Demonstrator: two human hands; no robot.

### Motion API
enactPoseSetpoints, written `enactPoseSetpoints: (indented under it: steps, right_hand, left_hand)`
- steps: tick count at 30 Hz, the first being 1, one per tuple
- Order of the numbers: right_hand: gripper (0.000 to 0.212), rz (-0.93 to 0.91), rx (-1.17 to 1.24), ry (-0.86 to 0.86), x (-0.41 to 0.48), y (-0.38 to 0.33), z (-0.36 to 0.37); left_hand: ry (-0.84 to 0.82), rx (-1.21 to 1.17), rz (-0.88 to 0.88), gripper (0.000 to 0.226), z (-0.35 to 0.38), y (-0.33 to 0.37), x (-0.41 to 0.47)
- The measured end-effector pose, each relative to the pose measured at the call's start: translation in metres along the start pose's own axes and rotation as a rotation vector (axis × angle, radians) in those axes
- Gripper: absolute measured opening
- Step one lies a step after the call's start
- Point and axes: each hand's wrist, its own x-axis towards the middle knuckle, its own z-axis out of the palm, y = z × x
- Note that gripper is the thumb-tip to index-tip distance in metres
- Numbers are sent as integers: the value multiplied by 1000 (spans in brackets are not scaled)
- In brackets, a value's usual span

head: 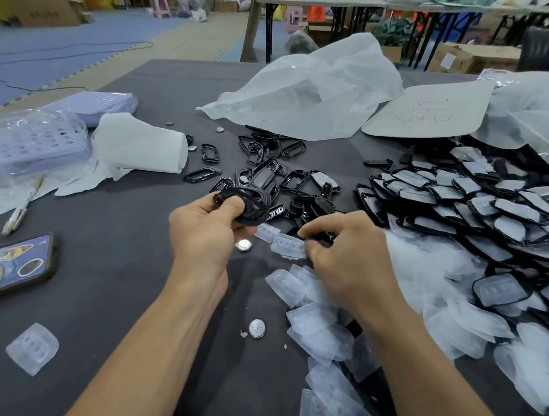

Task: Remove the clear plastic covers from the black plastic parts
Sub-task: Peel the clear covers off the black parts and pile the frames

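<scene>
the left hand point(202, 236) grips a bunch of bare black frames point(251, 203), fingers curled round them, near the middle of the dark surface point(123, 264). the right hand point(352, 258), just beside it, pinches a small black part point(323, 238) in curled fingers; a clear cover point(287, 245) lies at its fingertips. covered black parts point(456, 197) pile toward the right edge. loose clear covers point(321, 332) heap by the near edge. a coin cell point(257, 328) lies between the forearms.
</scene>
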Motion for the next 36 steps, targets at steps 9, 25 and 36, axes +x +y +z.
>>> enactPoseSetpoints:
  steps: [9,25,36]
  right_hand:
    - [9,-33,-77,4,0,1,8]
    - [21,236,810,35,2,-11,2]
    - [31,229,915,94,3,-9,1]
  left_hand:
    - [-1,3,-16,42,0,0,3]
    - [-262,156,-24,26,11,-10,-16]
    - [-298,127,-39,24,14,-12,-18]
